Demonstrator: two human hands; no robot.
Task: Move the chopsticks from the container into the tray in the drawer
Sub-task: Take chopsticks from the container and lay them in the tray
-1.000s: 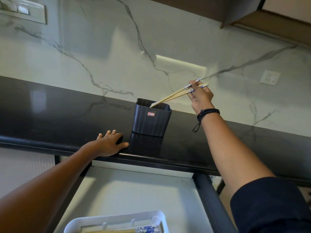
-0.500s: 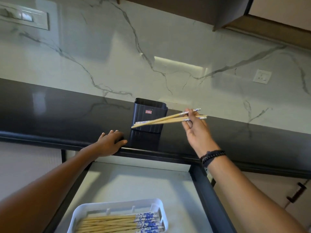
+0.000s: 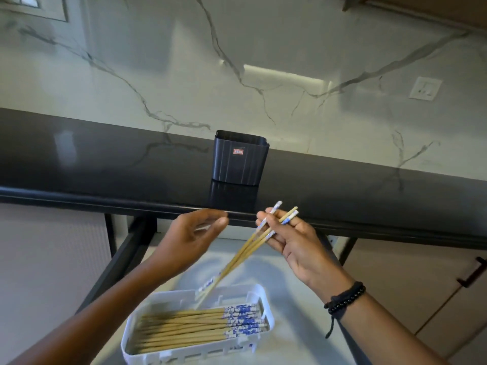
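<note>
While pinching chopsticks in rt hand, points tips near-left into tray, crosswise to stack there; holds left hand loose, empty.

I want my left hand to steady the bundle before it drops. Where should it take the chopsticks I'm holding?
Probably the bare wooden stretch of the chopsticks midway down, coming from the left. The right hand pinches the blue-patterned ends, the tips slant down toward the tray, and the open left hand hovers just left of them.
</note>
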